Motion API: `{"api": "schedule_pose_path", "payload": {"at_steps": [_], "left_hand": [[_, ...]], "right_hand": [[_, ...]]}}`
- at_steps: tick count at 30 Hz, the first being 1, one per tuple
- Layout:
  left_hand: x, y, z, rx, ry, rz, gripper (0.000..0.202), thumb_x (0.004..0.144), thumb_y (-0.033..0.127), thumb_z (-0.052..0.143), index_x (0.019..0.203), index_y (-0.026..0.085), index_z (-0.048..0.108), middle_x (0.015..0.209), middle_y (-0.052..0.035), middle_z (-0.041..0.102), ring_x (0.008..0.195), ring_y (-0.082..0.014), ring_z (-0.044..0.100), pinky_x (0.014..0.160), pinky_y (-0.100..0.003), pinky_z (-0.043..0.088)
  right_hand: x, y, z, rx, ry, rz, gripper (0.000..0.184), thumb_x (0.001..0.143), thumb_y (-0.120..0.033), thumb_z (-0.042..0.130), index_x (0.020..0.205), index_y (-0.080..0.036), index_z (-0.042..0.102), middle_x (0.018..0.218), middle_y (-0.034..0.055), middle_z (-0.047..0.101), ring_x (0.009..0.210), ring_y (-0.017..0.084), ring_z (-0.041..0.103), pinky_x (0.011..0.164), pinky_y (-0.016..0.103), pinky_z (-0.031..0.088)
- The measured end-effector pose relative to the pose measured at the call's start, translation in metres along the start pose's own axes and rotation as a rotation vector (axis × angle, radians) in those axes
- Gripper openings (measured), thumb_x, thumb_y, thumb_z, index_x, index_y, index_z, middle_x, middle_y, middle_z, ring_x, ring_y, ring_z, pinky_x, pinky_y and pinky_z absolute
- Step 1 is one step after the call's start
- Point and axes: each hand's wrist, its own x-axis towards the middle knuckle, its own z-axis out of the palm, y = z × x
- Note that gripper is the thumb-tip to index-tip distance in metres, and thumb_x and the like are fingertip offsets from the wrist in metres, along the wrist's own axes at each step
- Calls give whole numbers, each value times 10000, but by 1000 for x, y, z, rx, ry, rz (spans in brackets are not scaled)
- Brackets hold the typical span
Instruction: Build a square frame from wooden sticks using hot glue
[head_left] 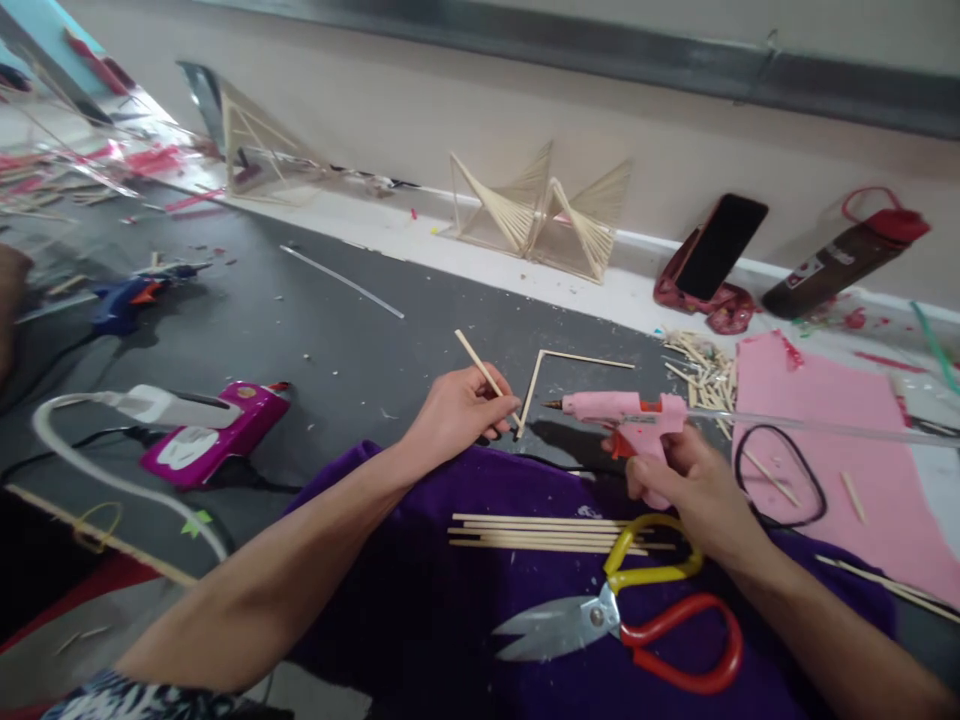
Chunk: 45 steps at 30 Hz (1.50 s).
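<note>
My left hand (pixel 459 412) pinches a thin wooden stick (pixel 474 361) that slants up to the left, its lower end by the corner of an L-shaped frame of glued sticks (pixel 559 361) on the dark floor. My right hand (pixel 688 482) grips the handle of a pink glue gun (pixel 619 409), nozzle pointing left toward that corner, a clear glue rod sticking out to the right. Several loose sticks (pixel 540 534) lie on the purple cloth (pixel 450 600) below, beside scissors (pixel 611 620) with one yellow and one red handle.
A finished stick model (pixel 540 215), a phone (pixel 721 245) and a dark bottle (pixel 844 258) lean on the wall. Pink sheet (pixel 862 440) and a stick pile (pixel 701 365) sit right. A magenta case (pixel 217 432), blue glue gun (pixel 124 298) and white cable (pixel 97 465) lie left.
</note>
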Motion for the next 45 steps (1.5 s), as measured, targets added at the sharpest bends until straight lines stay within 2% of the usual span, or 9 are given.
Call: {"api": "schedule_pose_path", "payload": {"at_steps": [4,6,12,19,25,33,38,41,45], "left_hand": [[0,2,-1,19,-4,8,204,723,323,655,778,145,572,586,-20,647,531,-120,629,486,-193,506],[0,2,-1,31,-5,22,210,727,336,653,781,148,577,603,-21,654,551,-124,637,496,-193,507],[1,2,-1,51,1,9,230,724,360,656,789,150,586,598,-17,652,542,-120,625,506,-196,504],[2,0,-3,74,-7,19,261,731,391,654,814,152,594,619,-22,659,556,-126,626,519,-206,513],[3,-1,-3,54,-19,18,275,720,402,664,818,155,593,624,-21,665,563,-130,633,524,-208,516],[1,5,-1,53,-8,11,267,707,383,675,806,151,590,610,-19,658,544,-126,626,513,-201,509],[1,5,-2,56,-11,3,275,703,386,678,816,153,588,622,-26,663,570,-138,640,528,-212,520],[1,6,-1,55,-16,-11,277,700,389,679,813,153,590,621,-30,667,582,-141,646,540,-213,524],[2,7,-1,56,-24,-26,281,696,384,684,816,149,588,612,-33,667,574,-140,644,537,-209,523]], "right_hand": [[7,-7,-8,323,-99,-13,295,775,-247,476,1054,-169,532,953,73,645,626,123,542,572,264,432],[10,-10,-13,408,-133,13,332,738,-213,478,1063,-172,532,1010,83,634,661,127,541,595,268,442],[18,-4,-24,397,-124,-5,497,615,-140,568,1108,-190,548,1098,77,608,728,127,530,651,265,455],[20,-2,-27,412,-112,-8,473,624,-90,558,1087,-188,571,1059,56,622,722,112,544,642,242,443],[19,-2,-55,290,67,-55,385,677,-143,579,1059,-185,558,944,40,652,667,118,561,601,254,446],[22,9,-130,239,307,-130,454,592,-124,672,1026,-213,575,897,3,634,733,121,592,698,268,481],[19,8,-174,186,471,-62,173,721,-175,619,884,-131,584,850,26,619,676,75,580,693,240,430],[15,4,-183,177,499,-55,159,790,-147,515,933,-100,566,849,46,613,708,70,578,739,249,415],[13,1,-181,142,521,-83,202,794,-118,466,972,-89,557,884,64,616,761,80,589,774,249,411]]}}
